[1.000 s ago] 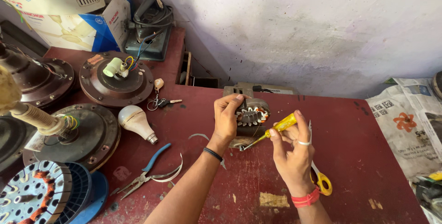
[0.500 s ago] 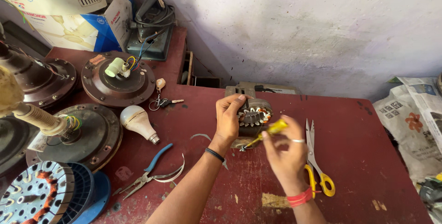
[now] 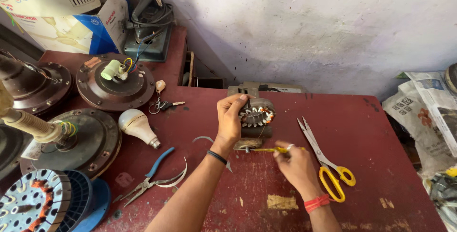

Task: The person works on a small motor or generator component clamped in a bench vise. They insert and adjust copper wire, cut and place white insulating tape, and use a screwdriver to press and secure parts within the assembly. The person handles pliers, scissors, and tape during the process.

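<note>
My left hand [image 3: 232,118] grips a small electric motor [image 3: 255,120] with a toothed copper-wound core, standing on the dark red table [image 3: 371,136]. My right hand [image 3: 294,164] holds a yellow-handled screwdriver [image 3: 271,150] lying nearly level, its tip at the motor's lower end by the shaft. Yellow-handled scissors [image 3: 323,160] lie shut on the table just right of my right hand.
Blue-handled pliers [image 3: 150,177] and a white bulb [image 3: 138,126] lie to the left. Ceiling fan motor housings [image 3: 112,82] [image 3: 83,141], a blue-rimmed stator [image 3: 40,203], keys [image 3: 164,104], cardboard boxes [image 3: 57,8] and a black device [image 3: 150,27] crowd the left. Newspapers [image 3: 428,113] lie right.
My right hand has dropped lower and turned the screwdriver from slanting up to nearly level, tip now at the motor's base. The view has shifted slightly; the left hand keeps its grip.
</note>
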